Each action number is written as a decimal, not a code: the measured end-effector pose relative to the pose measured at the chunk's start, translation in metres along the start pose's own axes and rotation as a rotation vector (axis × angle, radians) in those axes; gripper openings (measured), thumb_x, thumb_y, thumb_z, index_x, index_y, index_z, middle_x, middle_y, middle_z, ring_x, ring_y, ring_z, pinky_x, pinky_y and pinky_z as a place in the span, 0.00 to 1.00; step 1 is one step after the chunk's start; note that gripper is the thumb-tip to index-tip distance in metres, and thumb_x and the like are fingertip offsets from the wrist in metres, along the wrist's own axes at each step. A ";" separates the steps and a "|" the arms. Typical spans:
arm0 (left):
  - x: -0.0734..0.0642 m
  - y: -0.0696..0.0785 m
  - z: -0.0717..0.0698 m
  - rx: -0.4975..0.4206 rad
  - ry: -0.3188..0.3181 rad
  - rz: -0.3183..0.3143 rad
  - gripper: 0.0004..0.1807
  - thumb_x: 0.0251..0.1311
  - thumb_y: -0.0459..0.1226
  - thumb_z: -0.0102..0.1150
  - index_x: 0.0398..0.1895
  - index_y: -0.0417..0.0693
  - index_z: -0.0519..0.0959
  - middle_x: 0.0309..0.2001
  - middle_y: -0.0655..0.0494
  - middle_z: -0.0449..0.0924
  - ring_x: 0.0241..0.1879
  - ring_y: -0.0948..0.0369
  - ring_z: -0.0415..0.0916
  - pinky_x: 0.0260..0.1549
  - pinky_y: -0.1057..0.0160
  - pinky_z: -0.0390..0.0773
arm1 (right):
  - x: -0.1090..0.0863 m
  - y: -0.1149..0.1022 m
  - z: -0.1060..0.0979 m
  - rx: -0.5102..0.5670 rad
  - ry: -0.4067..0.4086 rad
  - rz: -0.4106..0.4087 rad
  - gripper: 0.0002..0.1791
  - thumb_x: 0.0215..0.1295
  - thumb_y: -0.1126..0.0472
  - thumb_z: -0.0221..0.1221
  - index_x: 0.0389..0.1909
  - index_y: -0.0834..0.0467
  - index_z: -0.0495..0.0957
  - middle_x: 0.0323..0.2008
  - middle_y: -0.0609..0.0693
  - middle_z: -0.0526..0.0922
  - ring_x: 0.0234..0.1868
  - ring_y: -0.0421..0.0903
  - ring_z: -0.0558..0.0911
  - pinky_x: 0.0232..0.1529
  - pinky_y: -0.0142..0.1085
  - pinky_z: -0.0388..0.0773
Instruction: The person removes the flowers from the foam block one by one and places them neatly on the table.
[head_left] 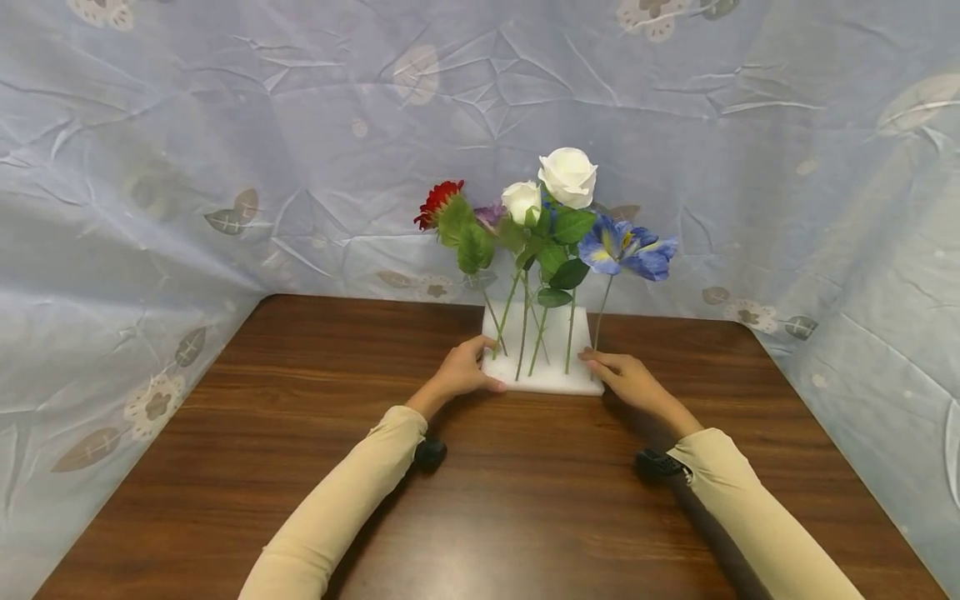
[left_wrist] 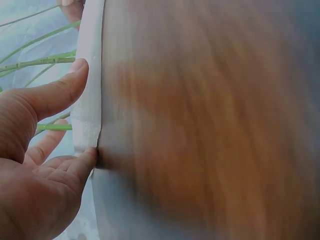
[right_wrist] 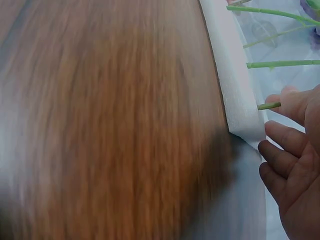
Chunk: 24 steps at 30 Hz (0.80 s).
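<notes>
A white foam block [head_left: 555, 382] lies near the back of the table, with several artificial flowers standing in it on green stems. My left hand [head_left: 459, 371] holds the block's left front corner, thumb along the front side and fingers around the left side. At the right side, my right hand [head_left: 632, 382] pinches the low part of the blue iris's [head_left: 630, 248] stem [right_wrist: 269, 106] between thumb and forefinger, close over the foam. Two white roses [head_left: 567, 177] rise in the middle. A red flower [head_left: 438, 204] leans out to the left, beside a partly hidden purple flower [head_left: 491, 215].
The dark wood-grain table [head_left: 480, 517] extends toward me. Behind and at both sides hangs a wrinkled pale blue curtain [head_left: 315, 125] with a leaf and flower print, close to the table's back edge and blooms. Dark bands [head_left: 657, 463] sit at both wrists.
</notes>
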<state>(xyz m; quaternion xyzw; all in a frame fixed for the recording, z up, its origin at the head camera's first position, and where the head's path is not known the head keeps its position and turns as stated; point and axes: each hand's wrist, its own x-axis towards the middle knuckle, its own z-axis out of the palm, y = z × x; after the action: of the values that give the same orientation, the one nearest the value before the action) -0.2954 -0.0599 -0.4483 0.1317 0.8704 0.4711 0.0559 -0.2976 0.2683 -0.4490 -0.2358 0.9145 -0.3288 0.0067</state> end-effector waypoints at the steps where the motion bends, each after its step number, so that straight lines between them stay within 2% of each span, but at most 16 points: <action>1: 0.001 0.001 0.003 0.000 0.004 0.001 0.41 0.39 0.34 0.85 0.61 0.42 0.76 0.68 0.38 0.74 0.70 0.43 0.70 0.68 0.48 0.74 | -0.002 0.002 -0.002 -0.005 0.002 -0.001 0.21 0.80 0.58 0.51 0.66 0.62 0.76 0.69 0.64 0.73 0.71 0.64 0.72 0.71 0.61 0.68; 12: 0.011 0.016 0.029 0.037 0.019 -0.007 0.43 0.37 0.36 0.86 0.62 0.43 0.76 0.61 0.40 0.80 0.60 0.45 0.77 0.63 0.47 0.76 | -0.017 0.020 -0.017 -0.037 0.016 0.019 0.21 0.80 0.58 0.51 0.66 0.63 0.76 0.68 0.65 0.74 0.70 0.66 0.71 0.69 0.62 0.68; 19: 0.015 0.021 0.040 0.048 -0.001 -0.010 0.44 0.40 0.37 0.85 0.64 0.43 0.74 0.66 0.41 0.77 0.67 0.42 0.71 0.69 0.45 0.72 | -0.024 0.029 -0.025 -0.024 0.008 0.021 0.21 0.80 0.60 0.52 0.67 0.64 0.75 0.69 0.65 0.72 0.70 0.66 0.71 0.68 0.62 0.69; 24: 0.016 0.022 0.041 0.031 0.000 -0.009 0.44 0.40 0.37 0.85 0.64 0.43 0.74 0.66 0.41 0.77 0.67 0.43 0.72 0.68 0.47 0.73 | -0.026 0.027 -0.029 -0.037 -0.008 0.016 0.21 0.80 0.60 0.51 0.68 0.64 0.74 0.69 0.66 0.71 0.70 0.66 0.71 0.66 0.62 0.71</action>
<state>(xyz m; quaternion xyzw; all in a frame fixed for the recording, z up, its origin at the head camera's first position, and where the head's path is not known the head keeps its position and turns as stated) -0.2973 -0.0108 -0.4520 0.1285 0.8783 0.4571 0.0562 -0.2911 0.3153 -0.4465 -0.2297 0.9222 -0.3110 0.0089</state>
